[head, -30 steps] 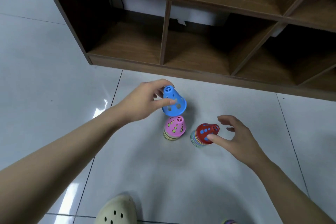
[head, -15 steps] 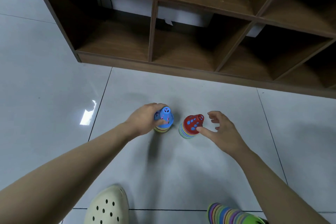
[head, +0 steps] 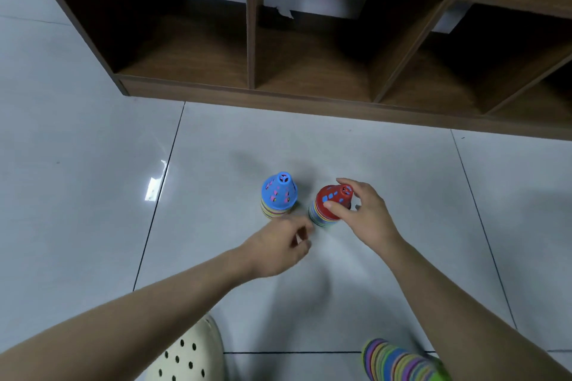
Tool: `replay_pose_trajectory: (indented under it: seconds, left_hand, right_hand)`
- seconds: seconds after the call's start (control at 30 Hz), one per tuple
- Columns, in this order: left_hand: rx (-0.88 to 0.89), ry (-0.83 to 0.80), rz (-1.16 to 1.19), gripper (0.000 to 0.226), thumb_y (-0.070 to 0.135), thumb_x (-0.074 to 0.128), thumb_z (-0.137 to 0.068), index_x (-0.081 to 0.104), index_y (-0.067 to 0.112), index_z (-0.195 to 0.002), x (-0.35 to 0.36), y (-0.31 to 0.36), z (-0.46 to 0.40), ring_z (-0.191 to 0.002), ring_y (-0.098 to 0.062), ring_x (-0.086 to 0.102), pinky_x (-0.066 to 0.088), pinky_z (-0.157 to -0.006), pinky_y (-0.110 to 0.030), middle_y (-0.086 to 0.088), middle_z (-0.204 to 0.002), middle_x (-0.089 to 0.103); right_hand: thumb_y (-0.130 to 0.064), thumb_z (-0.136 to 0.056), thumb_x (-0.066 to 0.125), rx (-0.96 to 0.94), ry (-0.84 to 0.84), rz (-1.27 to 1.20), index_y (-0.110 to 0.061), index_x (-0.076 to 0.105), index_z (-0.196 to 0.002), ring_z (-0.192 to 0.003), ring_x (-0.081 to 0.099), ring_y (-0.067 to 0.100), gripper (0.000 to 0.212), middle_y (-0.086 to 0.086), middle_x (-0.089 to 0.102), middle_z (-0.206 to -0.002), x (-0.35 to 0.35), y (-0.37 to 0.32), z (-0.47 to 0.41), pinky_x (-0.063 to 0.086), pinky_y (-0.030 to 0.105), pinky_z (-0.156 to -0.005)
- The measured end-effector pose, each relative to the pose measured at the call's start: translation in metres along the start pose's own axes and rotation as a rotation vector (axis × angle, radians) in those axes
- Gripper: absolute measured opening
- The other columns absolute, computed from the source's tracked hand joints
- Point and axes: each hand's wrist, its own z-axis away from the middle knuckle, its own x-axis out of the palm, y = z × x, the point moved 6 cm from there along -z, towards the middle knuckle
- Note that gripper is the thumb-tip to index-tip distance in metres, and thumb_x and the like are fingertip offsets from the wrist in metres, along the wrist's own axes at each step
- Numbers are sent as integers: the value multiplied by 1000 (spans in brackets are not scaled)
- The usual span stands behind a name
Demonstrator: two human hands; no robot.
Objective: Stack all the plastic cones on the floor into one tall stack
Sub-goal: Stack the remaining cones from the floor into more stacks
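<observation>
Pale grey floor tiles (head: pixel 93 164) with dark grout lines carry everything, and a dark wooden cubby shelf (head: pixel 309 56) stands along the far edge of the floor, its open compartments facing the camera.

Near the middle of the floor, not far from the shelf's base, two short stacks of perforated plastic cones stand upright just beside each other without touching. The blue-topped stack (head: pixel 279 195) is on the left, with striped rims of several colours showing beneath its blue cap. The red-topped stack (head: pixel 329 206) is on the right, also with many-coloured rims at its base.

The right hand (head: pixel 366 216) has its grip on the red-topped stack: the thumb presses the near side of the red cone and the fingers curl round the narrow top from the far side.

The left hand (head: pixel 278 246) hangs just in front of the blue-topped stack, motion-blurred, its fingers loosely curled and holding nothing.

At the near edge of the floor, a third stack of multicoloured cones (head: pixel 399 362) lies on its side by the right forearm, and a cream perforated clog (head: pixel 188 356) shows beneath the left forearm.
</observation>
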Motion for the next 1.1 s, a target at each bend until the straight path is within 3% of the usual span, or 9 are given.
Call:
replay_pose_trajectory:
  seconds: [0.17, 0.27, 0.37, 0.43, 0.57, 0.8, 0.87, 0.97, 1.1]
  left_hand:
    - [-145, -36, -114, 30, 23, 56, -93, 50, 14, -121, 23, -24, -16, -96, -23, 60, 48, -82, -30, -6, -114, 56]
    - [-195, -53, -69, 34, 22, 53, -87, 51, 12, -120, 25, -30, -25, -94, -26, 59, 51, -85, -39, -9, -109, 57]
    - [-251, -13, 18, 37, 14, 55, -88, 53, 10, -125, 25, -31, -33, -96, -25, 58, 49, -86, -33, -8, -113, 57]
    - [-278, 6, 70, 34, 8, 57, -88, 53, 8, -122, 28, -31, -38, -97, -26, 57, 47, -83, -30, -10, -112, 55]
    - [-316, 18, 162, 25, 1, 55, -86, 53, 6, -111, 33, -29, -46, -87, -23, 53, 41, -64, -15, -9, -99, 53]
    - [-527, -8, 629, 27, -6, 56, -85, 58, 21, -90, 41, -29, -50, -72, -12, 46, 41, -68, -26, 5, -78, 53]
    - [-575, 24, 694, 22, 0, 60, -79, 61, 14, -95, 43, -28, -51, -74, -14, 47, 40, -71, -29, -1, -83, 55]
    - [-596, 34, 730, 49, 14, 60, -64, 64, 9, -112, 48, -23, -54, -88, -22, 56, 47, -80, -34, -6, -99, 64]
    - [-607, 43, 760, 53, 17, 63, -59, 65, 16, -112, 50, -14, -50, -108, -28, 63, 51, -98, -42, -12, -116, 70]
  right_hand:
    - [-32, -82, 81, 83, -84, -124, -36, 66, -118, -98, 70, 13, 40, -6, 69, -116, -2, 12, -4, 50, 8, -72]
    - [-32, -83, 80, 94, -107, -114, -34, 65, -123, -91, 71, 8, 42, -8, 70, -111, -7, 13, -5, 45, 4, -65]
    - [-32, -85, 78, 105, -109, -127, -34, 64, -121, -68, 66, -5, 39, -10, 70, -105, -11, 15, -7, 44, 6, -62]
    - [-34, -85, 78, 110, -116, -152, -37, 64, -120, -70, 67, -3, 38, -11, 70, -105, -11, 18, -8, 51, 15, -68]
    - [-31, -87, 76, 147, -101, -251, -35, 65, -118, -94, 70, 20, 33, -10, 70, -109, -17, 25, -10, 60, 47, -81]
    - [-32, -89, 74, 148, -138, -263, -35, 64, -119, -98, 70, 17, 32, -9, 69, -113, -23, 28, -12, 61, 45, -84]
    - [-31, -90, 74, 148, -146, -275, -34, 64, -120, -101, 70, 19, 32, -7, 69, -114, -24, 28, -12, 61, 45, -85]
    - [-27, -90, 74, 154, -159, -302, -30, 64, -122, -106, 69, 21, 33, -4, 69, -116, -28, 27, -12, 60, 45, -88]
    - [-26, -88, 77, 96, -198, -237, -32, 66, -121, -99, 71, 11, 36, -8, 71, -112, -31, 18, -12, 59, 40, -92]
